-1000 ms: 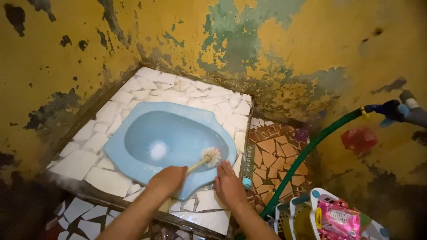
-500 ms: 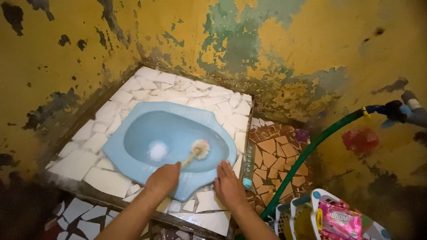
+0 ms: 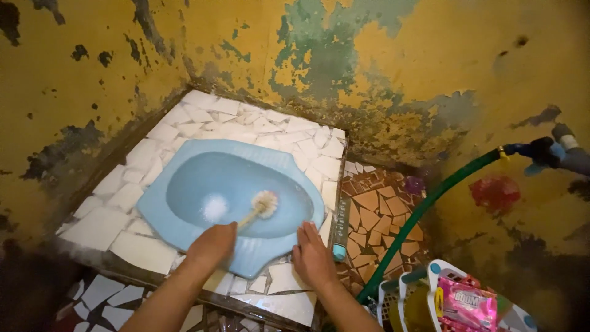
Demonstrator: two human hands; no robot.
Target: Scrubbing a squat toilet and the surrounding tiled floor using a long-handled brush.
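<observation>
Brush (image 3: 263, 205) moved inward; left hand (image 3: 212, 245) grips it, blue pan (image 3: 184, 184).

- Yellow wall (image 3: 430, 55), paint peeling, with green and dark patches.
- White broken-tile platform (image 3: 203, 117) in the corner.
- Brown mosaic floor (image 3: 375, 209) to the right of the platform.
- Green hose (image 3: 430, 203) running from a blue tap (image 3: 553, 150) on the wall down to the floor.
- Red stain (image 3: 495, 193) under the tap.
- White basket (image 3: 418, 292) at lower right, holding a pink packet (image 3: 464, 304).
</observation>
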